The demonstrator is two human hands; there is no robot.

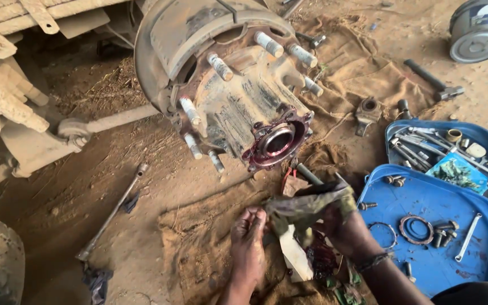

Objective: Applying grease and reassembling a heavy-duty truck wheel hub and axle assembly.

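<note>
Both your hands, left hand [248,234] and right hand [340,223], grip a greasy rag [306,206] stretched between them above the burlap sacking [199,248], just below the wheel hub [244,101], keeping grime off the blue tray [425,197].

Rusty steel wheel hub [238,96] sits behind the greasy rag [306,206]; blue plastic tray [425,197] lies right, long steel wrench [111,212] left, on dirt
</note>
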